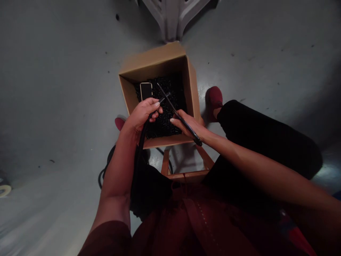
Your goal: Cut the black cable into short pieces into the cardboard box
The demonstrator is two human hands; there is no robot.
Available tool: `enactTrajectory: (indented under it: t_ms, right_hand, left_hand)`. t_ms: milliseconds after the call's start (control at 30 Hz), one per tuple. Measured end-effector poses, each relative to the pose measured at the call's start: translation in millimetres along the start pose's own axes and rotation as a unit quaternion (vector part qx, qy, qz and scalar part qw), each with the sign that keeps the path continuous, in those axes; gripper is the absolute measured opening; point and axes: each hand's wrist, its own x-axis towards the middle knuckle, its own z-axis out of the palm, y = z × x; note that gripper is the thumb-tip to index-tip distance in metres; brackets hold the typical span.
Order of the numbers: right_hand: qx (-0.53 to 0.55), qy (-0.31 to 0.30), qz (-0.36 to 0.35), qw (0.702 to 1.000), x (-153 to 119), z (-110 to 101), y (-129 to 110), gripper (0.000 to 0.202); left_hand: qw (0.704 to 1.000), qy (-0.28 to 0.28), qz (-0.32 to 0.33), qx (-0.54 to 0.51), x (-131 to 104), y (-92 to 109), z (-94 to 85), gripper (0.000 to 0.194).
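My left hand (pixel 147 111) is closed in a pinch on a black ribbed strip (pixel 163 99), whose short end pokes out past the thumb. Its longer, smooth-looking length runs down along my left forearm toward my lap. In my right hand (pixel 185 122) is a long, thin bladed tool (pixel 170 103) with a dark handle. From my view the blade crosses the strip's free end; whether they touch I cannot tell. Both hands are over an open cardboard box (pixel 193 89) holding many small black pieces (pixel 165 125). A phone (pixel 145 91) lies on the pieces, partly behind my left hand.
A grey plastic stool or chair leg (pixel 172 21) stands behind the box. Close to my lap is a wooden frame (pixel 186 175). My feet in red footwear (pixel 214 96) flank the box. A tape roll (pixel 4 190) sits on the grey floor (pixel 66 89) at far left.
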Motion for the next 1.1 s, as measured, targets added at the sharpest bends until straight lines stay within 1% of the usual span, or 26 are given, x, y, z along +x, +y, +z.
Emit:
enactTrajectory:
  t_ms: [167,433,600,767,933,1100]
  right_hand:
    - [-0.018,0.012,0.005,1.0,0,-1,-1,0.021]
    - [-0.041,0.028,0.01,0.999,0,-1,-3,0.015]
    - [-0.045,0.024,0.022,0.998,0,-1,-4,0.014]
    - [-0.054,0.033,0.012,0.998,2,1,1,0.013]
    - [-0.061,0.041,0.008,0.997,5,5,8,0.011]
    - [-0.062,0.038,0.011,0.997,5,4,8,0.011]
  left_hand:
    - [1.0,0.005,-0.006,-0.001,0,0,2.3,0.009]
    - [1.0,0.008,-0.015,-0.012,0,0,2.8,0.014]
    - [1.0,0.007,-0.008,-0.005,1,-1,2.3,0.009]
    - [1.0,0.013,-0.012,0.013,0,1,2.6,0.006]
    - [0.999,0.03,-0.017,0.035,3,-1,1.4,0.007]
    - [0.998,0.032,-0.022,0.04,6,-4,0.3,0.006]
